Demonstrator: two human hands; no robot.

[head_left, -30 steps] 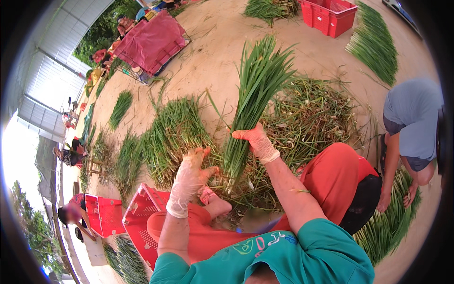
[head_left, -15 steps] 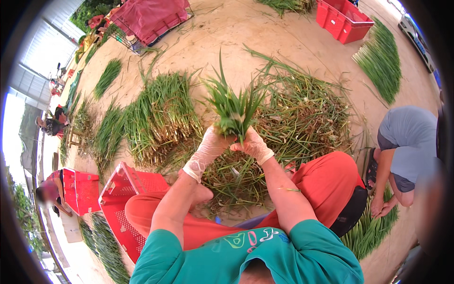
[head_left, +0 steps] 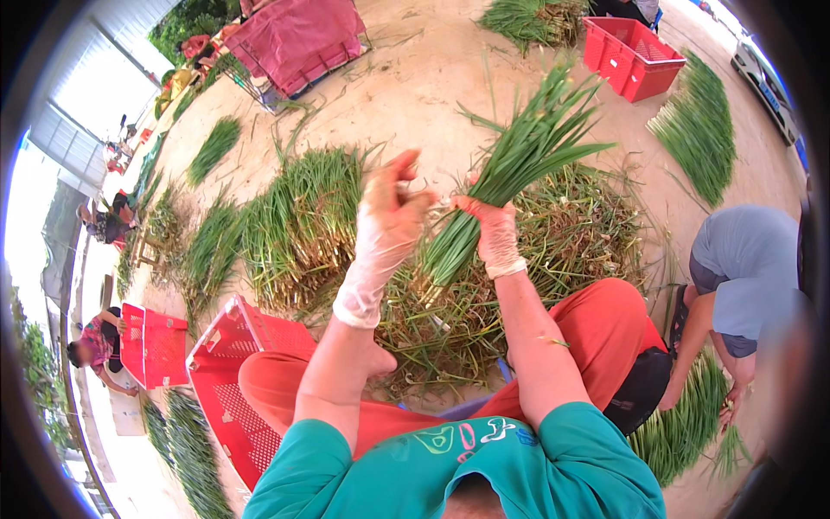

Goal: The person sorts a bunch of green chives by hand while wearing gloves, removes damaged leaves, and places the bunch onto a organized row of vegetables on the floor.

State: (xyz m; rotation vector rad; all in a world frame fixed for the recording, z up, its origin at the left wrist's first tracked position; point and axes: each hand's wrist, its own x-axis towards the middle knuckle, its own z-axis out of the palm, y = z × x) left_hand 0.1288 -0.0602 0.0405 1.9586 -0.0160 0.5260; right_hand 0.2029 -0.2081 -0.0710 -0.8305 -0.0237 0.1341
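Bunch of greens (head_left: pixel 526 164): tilted to upper right, above tangled heap (head_left: pixel 579 229) | Right hand (head_left: pixel 496 233): gloved, clamped around bunch | Left hand (head_left: pixel 380 212): gloved, grip parted, just beside bunch | Green shirt (head_left: pixel 553 467): coloured outline print (head_left: pixel 467 438) on chest | Red crate (head_left: pixel 650 82), far upper right: pale label (head_left: pixel 615 62), too small to read
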